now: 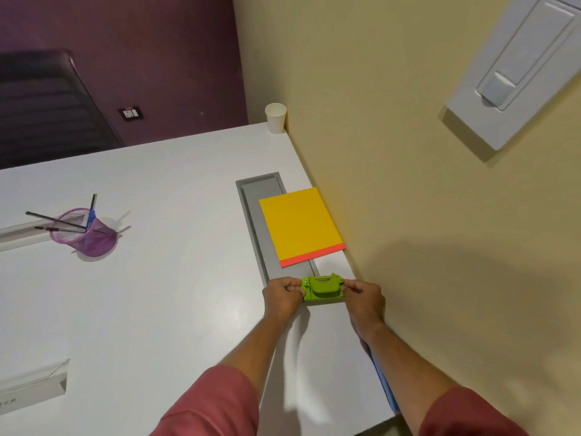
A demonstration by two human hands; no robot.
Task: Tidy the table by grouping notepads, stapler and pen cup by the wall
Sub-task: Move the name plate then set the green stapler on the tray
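Observation:
A green stapler (322, 287) rests on the white table (176, 294) close to the yellow wall. My left hand (282, 298) pinches its left end and my right hand (366, 298) pinches its right end. Just beyond it lies a yellow notepad (300, 223) on top of an orange one (311, 255), both against the wall. A purple mesh pen cup (86, 231) holding several pens stands far to the left on the table.
A grey cable tray (256, 212) is recessed in the table, partly under the notepads. A white paper cup (276, 117) stands in the far corner. A white box (33, 385) lies at the near left. A dark chair (47, 105) stands behind the table.

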